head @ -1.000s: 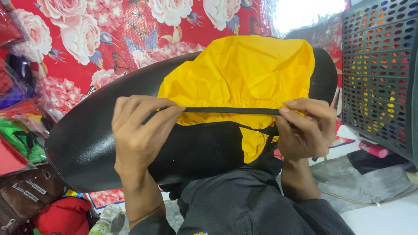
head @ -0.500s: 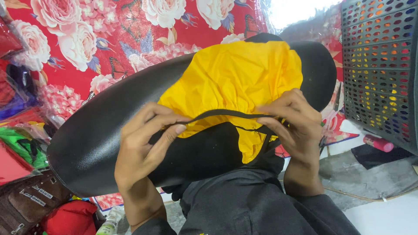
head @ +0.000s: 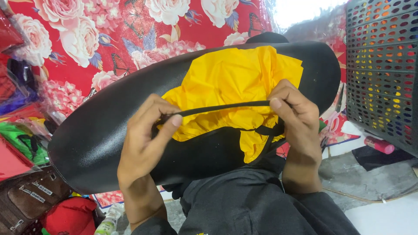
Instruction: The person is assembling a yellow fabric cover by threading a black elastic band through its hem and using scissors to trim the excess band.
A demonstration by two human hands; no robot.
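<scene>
Red floral sheet (head: pixel 87 39) behind, grey perforated crate (head: pixel 383 69) at right, grey floor below. A black oval cover (head: pixel 96 139) rests tilted across the person's lap, long axis rising from lower left to upper right, with yellow fabric (head: pixel 235 78) bunched at its middle. A black strap (head: pixel 222 107) spans the yellow fabric roughly level, stretched between both hands. Left hand (head: pixel 146 139) pinches the strap's left end between thumb and fingers; right hand (head: pixel 294 117) grips its right end. Both hands are equally close to it, one at each end. Brown bag (head: pixel 26 200) at lower left.
</scene>
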